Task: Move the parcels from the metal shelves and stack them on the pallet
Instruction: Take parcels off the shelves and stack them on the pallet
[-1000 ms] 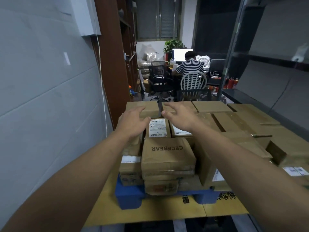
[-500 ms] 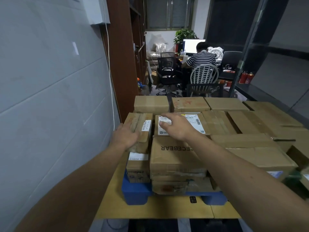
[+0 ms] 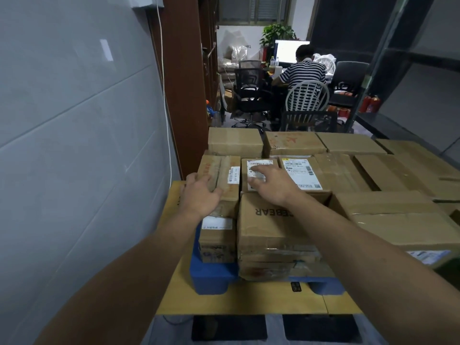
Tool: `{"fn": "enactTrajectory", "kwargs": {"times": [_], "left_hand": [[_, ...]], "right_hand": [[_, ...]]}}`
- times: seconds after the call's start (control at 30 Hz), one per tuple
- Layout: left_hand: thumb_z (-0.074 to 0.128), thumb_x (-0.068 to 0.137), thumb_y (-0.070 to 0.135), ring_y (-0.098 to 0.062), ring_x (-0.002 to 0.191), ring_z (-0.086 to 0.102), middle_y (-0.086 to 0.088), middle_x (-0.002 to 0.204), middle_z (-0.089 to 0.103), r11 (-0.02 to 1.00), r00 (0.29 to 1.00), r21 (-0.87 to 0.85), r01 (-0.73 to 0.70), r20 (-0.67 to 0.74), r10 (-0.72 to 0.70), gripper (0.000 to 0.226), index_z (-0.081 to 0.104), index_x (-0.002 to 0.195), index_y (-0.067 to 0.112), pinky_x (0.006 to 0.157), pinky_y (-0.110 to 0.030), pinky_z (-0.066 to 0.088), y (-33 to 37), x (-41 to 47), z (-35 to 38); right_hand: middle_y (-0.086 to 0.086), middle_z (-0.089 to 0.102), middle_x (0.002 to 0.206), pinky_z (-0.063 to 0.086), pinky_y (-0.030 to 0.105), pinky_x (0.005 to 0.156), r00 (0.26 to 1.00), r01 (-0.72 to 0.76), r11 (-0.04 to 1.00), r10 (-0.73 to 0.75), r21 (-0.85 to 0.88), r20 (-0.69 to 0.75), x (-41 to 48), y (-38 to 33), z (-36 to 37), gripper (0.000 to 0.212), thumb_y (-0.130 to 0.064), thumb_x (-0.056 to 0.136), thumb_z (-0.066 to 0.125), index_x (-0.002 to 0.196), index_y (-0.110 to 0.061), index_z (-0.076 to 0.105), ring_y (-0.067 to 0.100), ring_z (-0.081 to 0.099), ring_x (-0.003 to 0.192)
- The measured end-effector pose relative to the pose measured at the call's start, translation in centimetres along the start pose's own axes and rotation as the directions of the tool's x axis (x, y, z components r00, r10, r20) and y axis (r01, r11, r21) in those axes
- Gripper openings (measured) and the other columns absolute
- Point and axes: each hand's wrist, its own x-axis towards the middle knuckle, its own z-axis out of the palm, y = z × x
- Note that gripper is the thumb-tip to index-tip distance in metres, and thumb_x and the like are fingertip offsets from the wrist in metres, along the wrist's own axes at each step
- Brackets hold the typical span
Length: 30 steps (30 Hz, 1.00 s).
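Brown cardboard parcels [image 3: 388, 202] cover the blue plastic pallet [image 3: 211, 277]. Our left grip [image 3: 201, 197] rests wide on the narrow taped parcel [image 3: 227, 170] at its left edge. Our right grip [image 3: 276, 185] lies flat, fingers spread, on the white-labelled parcel [image 3: 258, 163] beside it.

left hand [image 3: 200, 197] has slid onto the narrow parcel [image 3: 225, 175]; right hand [image 3: 272, 186] drew back.

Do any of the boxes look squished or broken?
Yes. The bottom box at the front of the blue pallet, under the big printed box, looks squashed: its cardboard is crumpled and its tape is wrinkled. Nothing else stands out.
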Motion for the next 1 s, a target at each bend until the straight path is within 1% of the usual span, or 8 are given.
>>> {"fn": "enactTrajectory", "kwargs": {"times": [0.13, 0.27, 0.37, 0.47, 0.63, 0.8, 0.87, 1.0], "left_hand": [[0.057, 0.096, 0.049, -0.033, 0.14, 0.034, -0.006, 0.156, 0.03, 0.999, 0.999, -0.02, -0.03, 0.011, 0.031, 0.065, 0.04, 0.153, 0.022, 0.116, -0.045, 0.034, -0.4, 0.0, -0.1], [0.055, 0.096, 0.05, -0.032, 0.14, 0.035, -0.005, 0.156, 0.029, 0.998, 0.999, -0.036, -0.043, 0.018, 0.043, 0.068, 0.039, 0.154, 0.021, 0.117, -0.045, 0.033, -0.6, -0.1, -0.2], [0.055, 0.097, 0.047, -0.032, 0.139, 0.037, -0.006, 0.155, 0.031, 0.997, 0.999, -0.058, -0.045, 0.009, 0.045, 0.066, 0.038, 0.155, 0.02, 0.117, -0.046, 0.035, -0.5, -0.2, -0.3], [0.055, 0.096, 0.047, -0.033, 0.138, 0.038, -0.007, 0.154, 0.033, 0.997, 0.997, -0.049, -0.065, -0.034, 0.064, 0.065, 0.038, 0.154, 0.022, 0.116, -0.047, 0.036, -0.5, -0.6, -0.3], [0.054, 0.097, 0.043, -0.03, 0.143, 0.03, -0.005, 0.159, 0.032, 0.986, 0.978, 0.004, -0.164, -0.132, 0.163, 0.063, 0.038, 0.154, 0.023, 0.118, -0.047, 0.031, 0.4, -2.7, -0.3], [0.054, 0.096, 0.041, -0.03, 0.143, 0.032, -0.005, 0.158, 0.036, 0.968, 0.954, -0.03, -0.248, -0.179, 0.239, 0.061, 0.041, 0.152, 0.023, 0.119, -0.047, 0.029, 2.1, -5.2, -0.4], [0.055, 0.097, 0.04, -0.029, 0.144, 0.033, -0.005, 0.158, 0.036, 0.968, 0.955, -0.056, -0.243, -0.186, 0.229, 0.059, 0.042, 0.152, 0.023, 0.119, -0.049, 0.03, 2.7, -6.5, -0.4], [0.059, 0.099, 0.039, -0.025, 0.145, 0.033, -0.004, 0.157, 0.038, 0.979, 0.973, -0.112, -0.17, -0.177, 0.149, 0.056, 0.044, 0.151, 0.025, 0.119, -0.051, 0.031, 3.7, -10.0, 0.3]], "right_hand": [[0.007, 0.045, 0.155, 0.032, 0.041, 0.117, 1.0, 0.0, 1.0, 0.0, 0.007, -0.028, -0.2, -0.1, 0.1, 0.051, -0.043, 0.101, 0.052, 0.146, -0.02, 0.051, 0.027, 0.038, 0.143], [0.007, 0.049, 0.152, 0.034, 0.039, 0.116, 0.998, 0.01, 1.0, -0.009, 0.01, -0.064, -0.6, -0.2, 0.1, 0.049, -0.042, 0.101, 0.052, 0.144, -0.02, 0.053, 0.027, 0.041, 0.141], [0.007, 0.049, 0.151, 0.034, 0.039, 0.115, 0.995, 0.011, 0.999, -0.008, 0.034, -0.095, -1.2, -0.3, -0.1, 0.048, -0.042, 0.101, 0.052, 0.144, -0.021, 0.054, 0.027, 0.041, 0.14], [0.006, 0.049, 0.151, 0.035, 0.04, 0.115, 0.992, 0.023, 0.999, -0.017, 0.049, -0.124, -2.0, -0.3, -0.5, 0.046, -0.042, 0.102, 0.052, 0.144, -0.023, 0.053, 0.026, 0.04, 0.141], [0.008, 0.049, 0.15, 0.033, 0.038, 0.113, 0.988, 0.069, 0.996, -0.061, 0.052, -0.144, -3.4, -0.4, -0.9, 0.045, -0.04, 0.102, 0.053, 0.144, -0.022, 0.053, 0.027, 0.041, 0.14], [0.006, 0.051, 0.149, 0.031, 0.033, 0.112, 0.975, 0.144, 0.986, -0.127, 0.08, -0.184, -5.5, -0.7, -1.6, 0.044, -0.036, 0.102, 0.054, 0.143, -0.019, 0.055, 0.024, 0.041, 0.14], [0.006, 0.051, 0.148, 0.031, 0.034, 0.113, 0.969, 0.169, 0.982, -0.149, 0.088, -0.195, -6.6, -0.5, -1.8, 0.044, -0.035, 0.102, 0.053, 0.143, -0.019, 0.054, 0.023, 0.042, 0.139], [0.004, 0.051, 0.148, 0.032, 0.036, 0.114, 0.971, 0.191, 0.977, -0.175, 0.09, -0.16, -9.7, 0.3, -2.2, 0.045, -0.037, 0.102, 0.053, 0.144, -0.021, 0.052, 0.022, 0.042, 0.139]]}}
